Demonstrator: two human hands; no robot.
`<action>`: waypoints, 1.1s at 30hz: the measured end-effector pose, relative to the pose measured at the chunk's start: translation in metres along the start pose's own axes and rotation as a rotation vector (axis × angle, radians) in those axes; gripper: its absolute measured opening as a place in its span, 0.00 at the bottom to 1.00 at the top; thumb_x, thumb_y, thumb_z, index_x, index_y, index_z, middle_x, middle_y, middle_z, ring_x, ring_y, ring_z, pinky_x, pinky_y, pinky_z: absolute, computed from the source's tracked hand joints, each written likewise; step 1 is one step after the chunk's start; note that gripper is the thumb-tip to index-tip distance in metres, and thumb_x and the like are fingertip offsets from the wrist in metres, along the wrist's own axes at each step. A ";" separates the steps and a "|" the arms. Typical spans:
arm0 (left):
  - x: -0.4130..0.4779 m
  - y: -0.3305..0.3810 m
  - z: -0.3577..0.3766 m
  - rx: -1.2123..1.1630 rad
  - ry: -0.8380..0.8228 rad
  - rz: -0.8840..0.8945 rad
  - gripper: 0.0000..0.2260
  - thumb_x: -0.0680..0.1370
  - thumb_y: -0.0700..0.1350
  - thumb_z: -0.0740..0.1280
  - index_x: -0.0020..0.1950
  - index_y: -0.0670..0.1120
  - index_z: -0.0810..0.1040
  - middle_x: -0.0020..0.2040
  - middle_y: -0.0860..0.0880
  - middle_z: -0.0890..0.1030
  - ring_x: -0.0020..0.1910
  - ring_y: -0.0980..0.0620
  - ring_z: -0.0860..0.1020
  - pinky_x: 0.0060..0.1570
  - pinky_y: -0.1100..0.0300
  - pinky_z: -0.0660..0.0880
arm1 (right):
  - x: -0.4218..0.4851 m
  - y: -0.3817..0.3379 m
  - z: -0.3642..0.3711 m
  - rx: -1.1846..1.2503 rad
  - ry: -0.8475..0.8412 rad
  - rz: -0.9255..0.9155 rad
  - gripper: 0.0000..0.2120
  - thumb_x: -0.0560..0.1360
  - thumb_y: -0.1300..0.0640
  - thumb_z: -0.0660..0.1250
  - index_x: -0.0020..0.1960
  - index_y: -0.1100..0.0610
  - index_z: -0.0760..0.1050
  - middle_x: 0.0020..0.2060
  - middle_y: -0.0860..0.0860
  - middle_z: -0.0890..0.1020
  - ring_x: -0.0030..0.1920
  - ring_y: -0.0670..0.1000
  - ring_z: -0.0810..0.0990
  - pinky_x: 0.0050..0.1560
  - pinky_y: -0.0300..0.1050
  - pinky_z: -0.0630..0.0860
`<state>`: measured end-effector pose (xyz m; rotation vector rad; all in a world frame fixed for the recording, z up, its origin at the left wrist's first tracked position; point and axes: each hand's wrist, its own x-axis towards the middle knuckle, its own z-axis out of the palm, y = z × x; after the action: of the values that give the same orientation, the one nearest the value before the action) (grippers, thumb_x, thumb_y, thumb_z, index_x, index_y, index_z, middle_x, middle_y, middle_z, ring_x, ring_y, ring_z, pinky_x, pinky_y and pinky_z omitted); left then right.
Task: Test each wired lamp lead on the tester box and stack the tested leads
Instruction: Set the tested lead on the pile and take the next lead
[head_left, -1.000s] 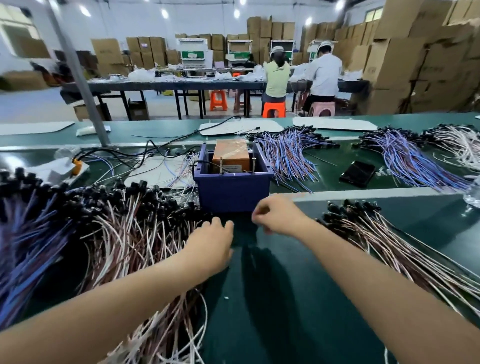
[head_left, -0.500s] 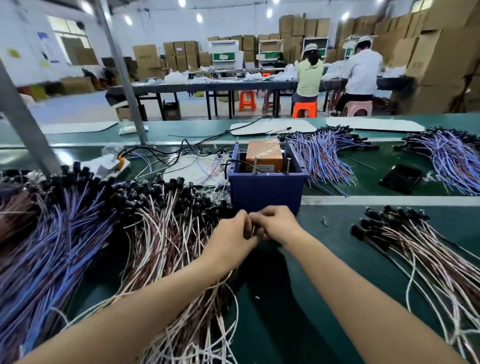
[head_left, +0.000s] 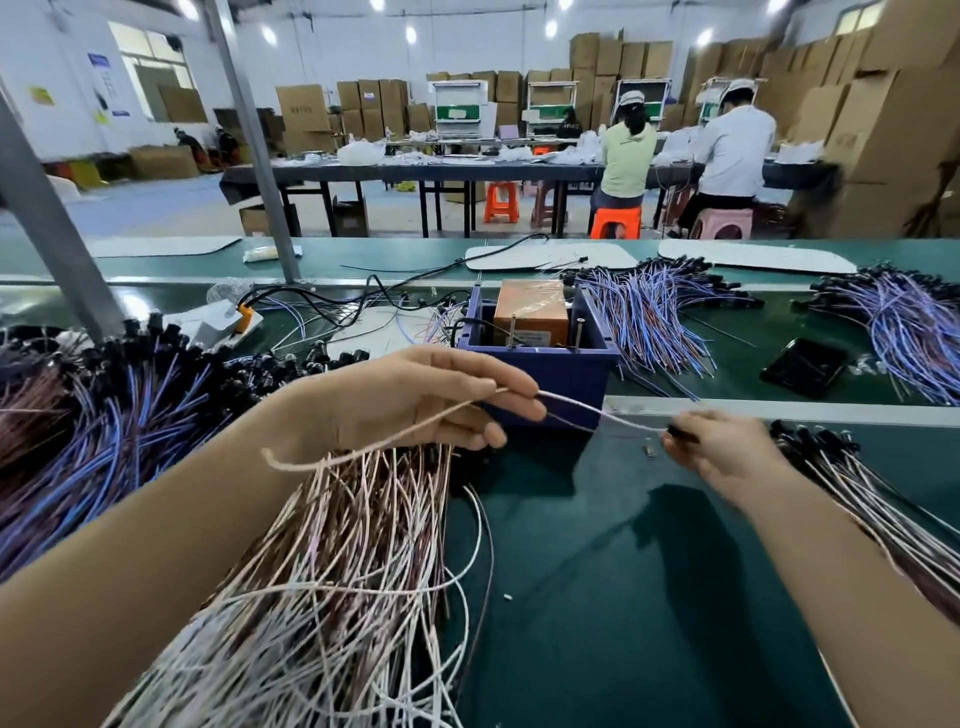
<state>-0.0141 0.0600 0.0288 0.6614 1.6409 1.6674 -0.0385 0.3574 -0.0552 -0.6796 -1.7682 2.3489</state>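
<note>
A single lamp lead (head_left: 602, 413) with white and brown wires stretches between my two hands, in front of the blue tester box (head_left: 540, 364). My left hand (head_left: 415, 405) pinches its wires near the box's front wall. My right hand (head_left: 727, 452) grips the lead's black lamp end, close to the stack of white and brown leads (head_left: 872, 499) at the right. A large heap of white and brown leads (head_left: 353, 545) lies under my left forearm. An orange block and two metal pins stand inside the box.
Blue-wired leads (head_left: 78, 447) are piled at far left, with more bundles (head_left: 654, 317) behind the box and at the far right (head_left: 909, 332). A black phone (head_left: 805, 366) lies right of the box. A grey post (head_left: 52, 228) rises at left. People sit at a far table.
My hands were together at the box's front; now they have drawn apart, the right hand moving right with the lamp end and the lead pulled taut between them.
</note>
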 end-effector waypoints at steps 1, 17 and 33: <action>0.004 -0.003 -0.001 -0.057 0.002 0.019 0.13 0.76 0.41 0.63 0.58 0.44 0.81 0.59 0.45 0.81 0.47 0.50 0.82 0.50 0.58 0.78 | -0.002 0.004 -0.001 -0.145 -0.025 -0.007 0.10 0.77 0.71 0.62 0.39 0.62 0.69 0.34 0.60 0.74 0.22 0.51 0.76 0.20 0.37 0.73; 0.055 -0.013 -0.001 -0.303 0.431 0.279 0.13 0.74 0.51 0.64 0.49 0.48 0.86 0.32 0.54 0.79 0.30 0.58 0.76 0.42 0.63 0.76 | -0.072 -0.020 0.082 -0.330 -0.500 -0.426 0.02 0.74 0.60 0.69 0.44 0.57 0.81 0.28 0.48 0.81 0.24 0.45 0.75 0.26 0.36 0.74; 0.040 -0.016 -0.020 0.577 0.288 -0.261 0.14 0.78 0.44 0.68 0.63 0.51 0.75 0.50 0.49 0.82 0.42 0.53 0.83 0.41 0.59 0.80 | -0.041 -0.026 0.072 0.240 -0.299 -0.177 0.09 0.77 0.69 0.59 0.42 0.59 0.74 0.27 0.51 0.82 0.26 0.46 0.79 0.27 0.36 0.77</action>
<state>-0.0529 0.0772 0.0067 0.4538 2.3398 1.1362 -0.0366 0.2877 -0.0037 -0.1371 -1.5303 2.5811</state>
